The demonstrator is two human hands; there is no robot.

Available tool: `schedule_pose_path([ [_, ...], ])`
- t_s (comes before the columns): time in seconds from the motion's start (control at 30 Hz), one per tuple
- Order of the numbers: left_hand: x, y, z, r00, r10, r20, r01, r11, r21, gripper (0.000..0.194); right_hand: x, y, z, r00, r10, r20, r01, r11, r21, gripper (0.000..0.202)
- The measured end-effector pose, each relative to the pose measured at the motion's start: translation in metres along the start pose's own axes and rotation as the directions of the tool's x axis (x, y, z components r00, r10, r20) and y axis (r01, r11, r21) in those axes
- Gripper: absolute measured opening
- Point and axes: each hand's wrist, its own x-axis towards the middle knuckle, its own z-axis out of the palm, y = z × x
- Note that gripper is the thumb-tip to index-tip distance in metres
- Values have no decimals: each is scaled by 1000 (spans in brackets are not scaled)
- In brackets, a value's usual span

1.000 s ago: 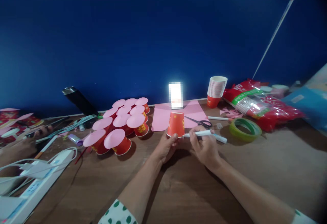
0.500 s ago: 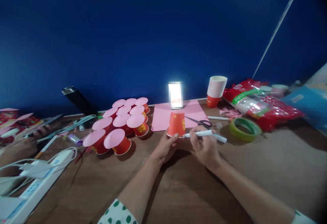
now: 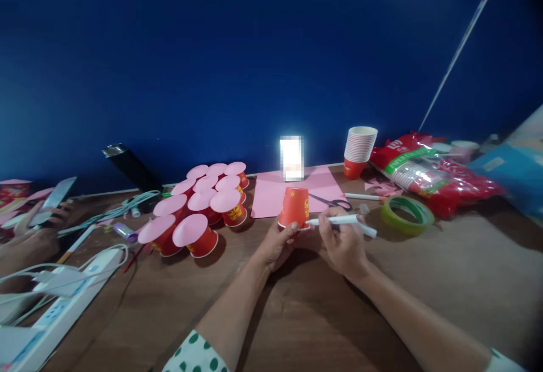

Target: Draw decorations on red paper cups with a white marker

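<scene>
In the head view my left hand [image 3: 274, 247] grips a red paper cup [image 3: 294, 205] near its rim; the cup is upside down. My right hand [image 3: 344, 242] is closed round a white marker [image 3: 337, 220], whose tip points left at the cup's lower right edge. Whether the tip touches the cup I cannot tell. Behind the cup lies a sheet of pink paper [image 3: 267, 197], with scissors [image 3: 341, 204] partly on it. To the left stand several upturned red cups topped with pink paper cones [image 3: 190, 230].
A cup stack [image 3: 360, 151], a red cup package [image 3: 418, 165] and a tape roll [image 3: 407, 215] are on the right. A lit, blurred-out screen [image 3: 291, 158] stands at the back. On the left are a black flask [image 3: 133, 168], a power strip [image 3: 55, 307] and another person's hand [image 3: 31, 247] holding a phone.
The cup has turned slightly in my left hand and shifted a little right. My right hand and the marker have moved slightly right. The other person's phone has tilted up.
</scene>
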Motion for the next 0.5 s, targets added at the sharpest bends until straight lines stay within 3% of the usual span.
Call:
schedule_pose_path([
  [0.27,2,0,-2,997,-4,-73,4,1000,-7,43,1,-2,-1,997,8,75,-12,998,56,20],
  [0.5,2,-3,0,995,21,-100,-29,997,-74,42,0,-4,1,999,-16,46,12,997,73,19],
])
